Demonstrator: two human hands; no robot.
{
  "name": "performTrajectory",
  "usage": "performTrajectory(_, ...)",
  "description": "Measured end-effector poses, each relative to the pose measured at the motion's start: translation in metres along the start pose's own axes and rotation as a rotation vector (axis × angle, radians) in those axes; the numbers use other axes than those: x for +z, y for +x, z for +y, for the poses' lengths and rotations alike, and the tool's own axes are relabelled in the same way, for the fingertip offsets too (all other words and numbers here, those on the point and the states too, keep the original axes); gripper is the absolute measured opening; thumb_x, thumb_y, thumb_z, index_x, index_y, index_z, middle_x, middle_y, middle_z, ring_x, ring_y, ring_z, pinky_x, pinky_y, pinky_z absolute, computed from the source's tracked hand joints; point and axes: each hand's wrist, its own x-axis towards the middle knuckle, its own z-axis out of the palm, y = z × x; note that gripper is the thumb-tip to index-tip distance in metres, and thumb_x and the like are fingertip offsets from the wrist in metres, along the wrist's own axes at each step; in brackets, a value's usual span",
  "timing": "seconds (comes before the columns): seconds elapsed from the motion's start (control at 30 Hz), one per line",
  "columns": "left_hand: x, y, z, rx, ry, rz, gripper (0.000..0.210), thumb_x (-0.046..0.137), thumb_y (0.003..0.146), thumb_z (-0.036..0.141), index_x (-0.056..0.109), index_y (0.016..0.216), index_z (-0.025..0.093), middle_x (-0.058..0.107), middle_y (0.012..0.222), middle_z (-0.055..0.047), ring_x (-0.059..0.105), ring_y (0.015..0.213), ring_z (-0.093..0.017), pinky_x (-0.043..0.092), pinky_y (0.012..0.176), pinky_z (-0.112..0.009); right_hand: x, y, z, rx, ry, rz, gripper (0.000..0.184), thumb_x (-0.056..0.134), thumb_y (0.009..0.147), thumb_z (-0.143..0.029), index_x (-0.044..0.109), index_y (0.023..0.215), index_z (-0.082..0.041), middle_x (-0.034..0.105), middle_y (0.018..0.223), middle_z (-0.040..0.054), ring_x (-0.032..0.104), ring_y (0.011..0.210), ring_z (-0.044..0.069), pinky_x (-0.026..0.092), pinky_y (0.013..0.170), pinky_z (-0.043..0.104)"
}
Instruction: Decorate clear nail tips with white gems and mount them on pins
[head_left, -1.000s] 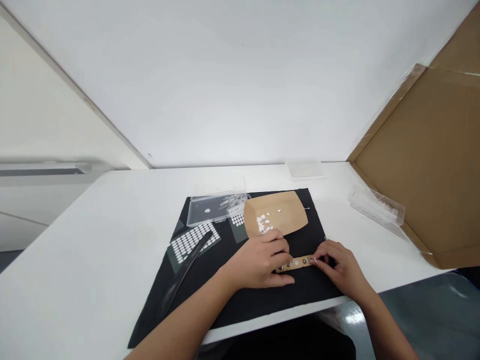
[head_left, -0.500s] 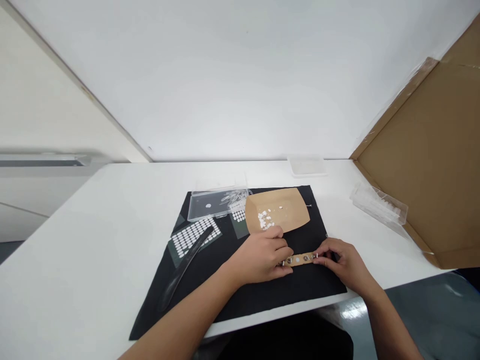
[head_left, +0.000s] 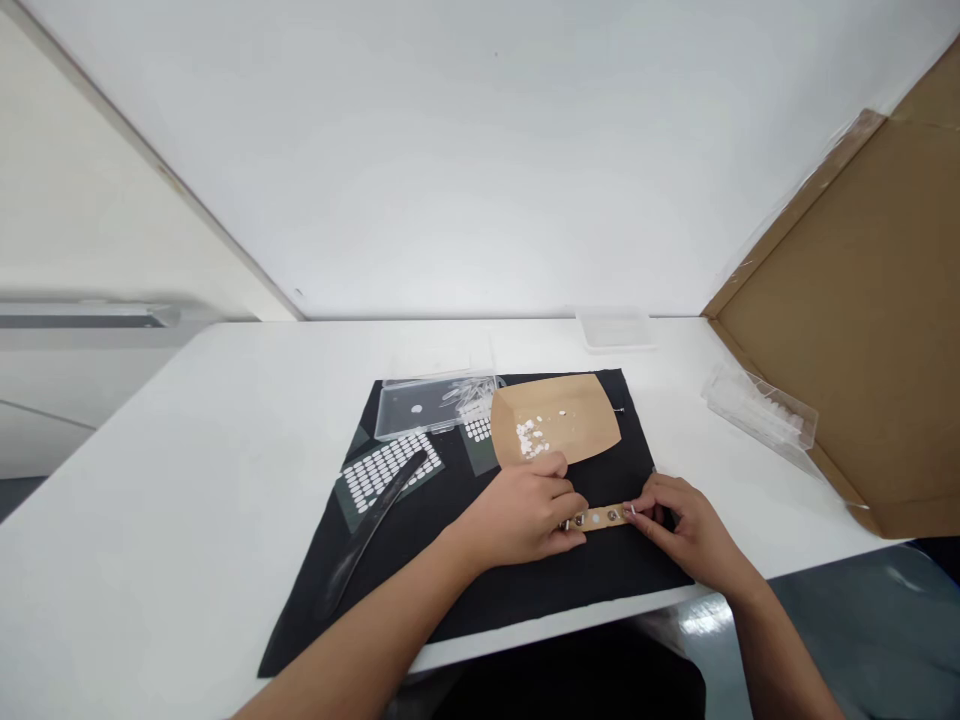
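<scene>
A narrow tan strip (head_left: pixel 600 518) lies across the black mat, carrying several small round metal pieces with white bits and one pale dot. My left hand (head_left: pixel 529 512) is closed over the strip's left end, which its fingers hide. At the other end, the thumb and forefinger of my right hand (head_left: pixel 686 525) are pinched together. A tiny white piece (head_left: pixel 632 509) shows at those fingertips, right at the strip's end; its exact kind is too small to tell. Just beyond my left hand stands a shallow brown tray (head_left: pixel 589 425) with several small white bits in it.
On the black mat (head_left: pixel 450 620) are sheets of white oval stickers (head_left: pixel 382 470), a curved black tool (head_left: pixel 371 535) and an open clear plastic case (head_left: pixel 397 415). A clear box (head_left: pixel 761 408) stands at right near a cardboard sheet (head_left: pixel 862 330). A shallow clear container (head_left: pixel 615 332) is by the wall.
The fingers of my right hand have shifted slightly at the strip's right end, and the white piece there looks more tilted. My left hand and the strip stay in place.
</scene>
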Motion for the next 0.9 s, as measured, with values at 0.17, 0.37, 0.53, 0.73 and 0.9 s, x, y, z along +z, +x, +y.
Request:
performTrajectory(0.17, 0.001, 0.000, 0.000, 0.012, 0.019, 0.010, 0.024, 0.072, 0.098, 0.043, 0.075, 0.103, 0.019, 0.072, 0.078, -0.003, 0.059, 0.090, -0.024, 0.047, 0.072, -0.033, 0.003, 0.002, 0.001, 0.004, 0.016, 0.000, 0.019, 0.065, 0.105, -0.037, 0.076, 0.093, -0.027, 0.065, 0.082, 0.0014, 0.060, 0.074, 0.018, 0.046, 0.069, 0.034)
performTrajectory(0.37, 0.001, 0.000, 0.001, 0.028, 0.025, 0.005, 0.023, 0.070, 0.099, 0.042, 0.074, 0.103, 0.019, 0.073, 0.080, -0.003, 0.059, 0.089, -0.023, 0.047, 0.075, -0.033, -0.010, 0.002, 0.008, 0.033, 0.115, -0.053, 0.016, 0.071, 0.100, -0.038, 0.074, 0.113, -0.029, 0.068, 0.094, 0.0024, 0.063, 0.082, 0.019, 0.054, 0.075, 0.034)
performTrajectory(0.53, 0.000, 0.000, 0.000, 0.028, 0.024, -0.015, 0.024, 0.070, 0.100, 0.042, 0.074, 0.103, 0.020, 0.072, 0.079, -0.003, 0.059, 0.088, -0.023, 0.047, 0.075, -0.033, -0.030, 0.018, 0.030, 0.108, 0.080, -0.016, 0.023, 0.067, 0.101, -0.044, 0.072, 0.119, -0.029, 0.067, 0.093, 0.0030, 0.062, 0.075, 0.018, 0.054, 0.065, 0.033)
performTrajectory(0.73, 0.000, -0.001, -0.001, 0.025, -0.007, -0.020, 0.024, 0.071, 0.099, 0.043, 0.074, 0.104, 0.019, 0.073, 0.080, -0.003, 0.059, 0.089, -0.024, 0.048, 0.075, -0.034, -0.028, 0.066, 0.047, 0.015, -0.222, 0.124, 0.026, 0.064, 0.102, -0.042, 0.073, 0.123, -0.029, 0.065, 0.097, 0.0046, 0.062, 0.073, 0.019, 0.057, 0.073, 0.038)
performTrajectory(0.9, 0.000, 0.000, -0.001, 0.021, 0.004, -0.012, 0.025, 0.070, 0.099, 0.043, 0.074, 0.104, 0.019, 0.072, 0.079, -0.004, 0.059, 0.088, -0.024, 0.047, 0.073, -0.034, -0.024, 0.102, 0.054, -0.006, -0.377, 0.161, 0.034, 0.069, 0.099, -0.041, 0.072, 0.132, -0.030, 0.064, 0.100, 0.0042, 0.062, 0.072, 0.019, 0.056, 0.070, 0.036)
